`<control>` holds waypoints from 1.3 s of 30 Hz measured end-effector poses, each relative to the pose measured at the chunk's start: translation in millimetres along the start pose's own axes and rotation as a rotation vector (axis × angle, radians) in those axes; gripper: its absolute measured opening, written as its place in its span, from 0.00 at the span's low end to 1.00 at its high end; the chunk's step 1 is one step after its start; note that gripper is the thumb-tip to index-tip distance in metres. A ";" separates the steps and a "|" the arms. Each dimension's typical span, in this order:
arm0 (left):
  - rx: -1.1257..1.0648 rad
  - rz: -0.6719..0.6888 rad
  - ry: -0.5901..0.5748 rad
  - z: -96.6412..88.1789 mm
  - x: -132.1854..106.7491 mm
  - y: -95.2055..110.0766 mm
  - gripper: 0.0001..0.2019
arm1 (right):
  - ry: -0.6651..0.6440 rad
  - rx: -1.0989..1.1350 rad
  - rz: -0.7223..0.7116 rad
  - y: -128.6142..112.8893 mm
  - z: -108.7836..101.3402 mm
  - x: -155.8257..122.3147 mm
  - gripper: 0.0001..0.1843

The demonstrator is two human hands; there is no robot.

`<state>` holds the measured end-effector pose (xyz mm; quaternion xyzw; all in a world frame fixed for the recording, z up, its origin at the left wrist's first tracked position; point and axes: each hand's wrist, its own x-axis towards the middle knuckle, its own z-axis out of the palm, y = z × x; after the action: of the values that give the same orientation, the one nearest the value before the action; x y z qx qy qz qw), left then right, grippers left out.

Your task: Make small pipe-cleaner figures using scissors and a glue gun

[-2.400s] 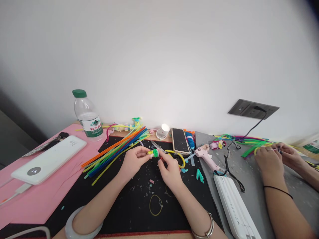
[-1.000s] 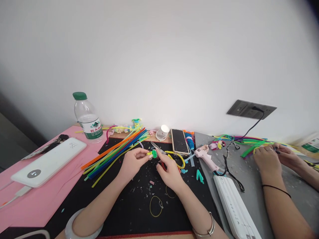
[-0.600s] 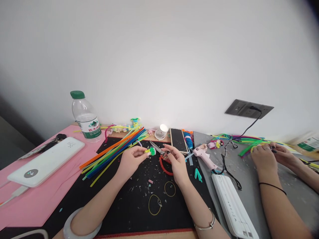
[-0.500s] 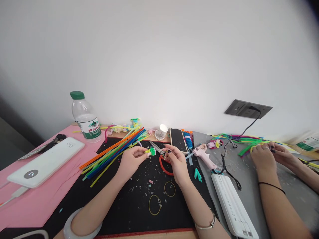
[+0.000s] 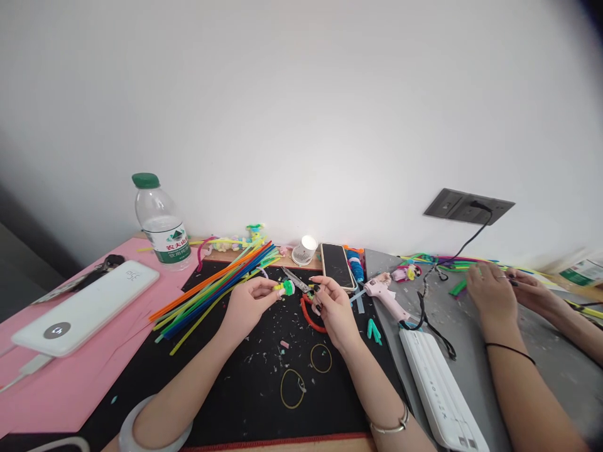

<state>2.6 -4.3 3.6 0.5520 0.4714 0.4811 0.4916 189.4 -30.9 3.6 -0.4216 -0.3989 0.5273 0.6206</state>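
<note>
My left hand pinches a small green and yellow fuzzy pipe-cleaner piece between thumb and fingertips, above the black mat. Just right of it, my right hand has its thumb and fingers drawn together, and whatever is between them is too small or hidden to name. Scissors lie behind the fingers with their blades pointing to the back left. A curved red loop shows by the right hand, partly covered by it; I cannot tell whether it is the scissors' handle.
Loose pipe cleaners lie to the left, near a water bottle and a white power bank. Behind are a paper cup and a phone. Right are a glue gun, a power strip and another person's hands.
My right hand has shifted slightly left, its fingers closing a little. My left hand stays nearly still with the green piece. The other person's near hand has moved slightly left.
</note>
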 end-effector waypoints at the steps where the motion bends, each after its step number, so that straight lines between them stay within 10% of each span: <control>1: 0.001 0.003 -0.003 0.0 -0.1 0.0 0.10 | 0.007 -0.031 -0.005 1.0 -0.5 0.5 0.13; 39: 0.032 0.025 -0.018 0.4 0.5 -1.6 0.12 | -0.143 -0.449 -0.084 11.6 -7.8 3.6 0.15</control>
<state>3.0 -3.7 2.0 0.5699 0.4679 0.4746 0.4807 193.6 -27.0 -9.8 -0.4938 -0.5660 0.4276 0.5029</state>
